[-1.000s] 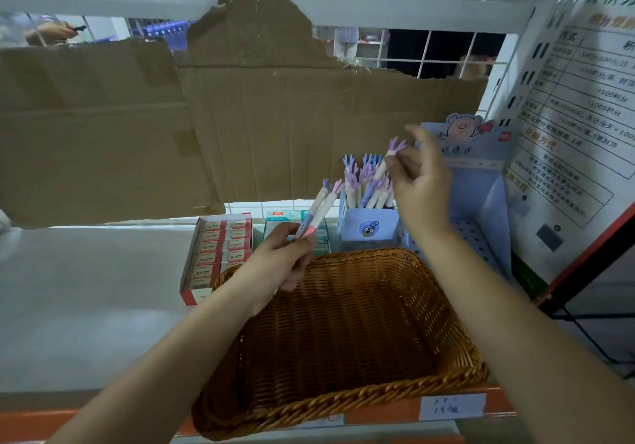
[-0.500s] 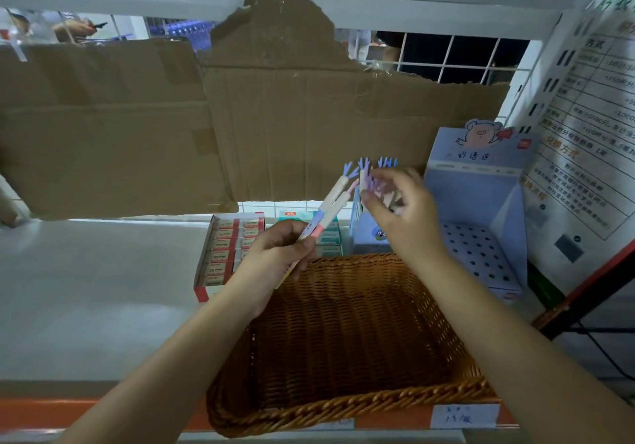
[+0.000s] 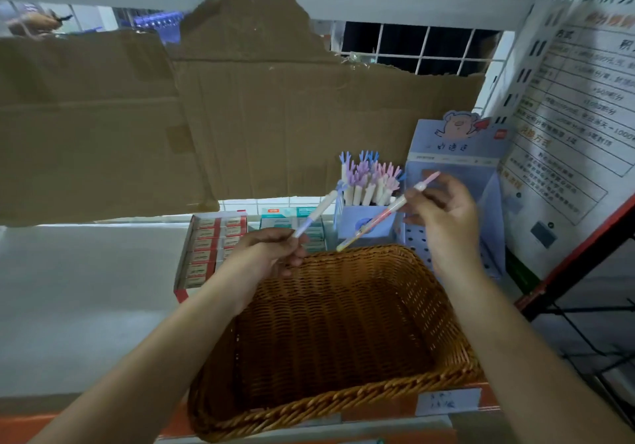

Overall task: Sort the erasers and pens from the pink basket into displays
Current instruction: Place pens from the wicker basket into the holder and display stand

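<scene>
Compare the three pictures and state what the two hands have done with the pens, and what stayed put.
The right hand slotted its first pen into the blue pen holder, then drew back and took the pink pen from the left hand, which now grips one blue-topped pen instead of two. The basket and eraser boxes stayed in place.

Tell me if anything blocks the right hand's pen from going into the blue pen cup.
Nothing visible does. The right hand holds the pink pen just in front of the blue pen cup, with open air between. The cup is crowded with pens.
</scene>
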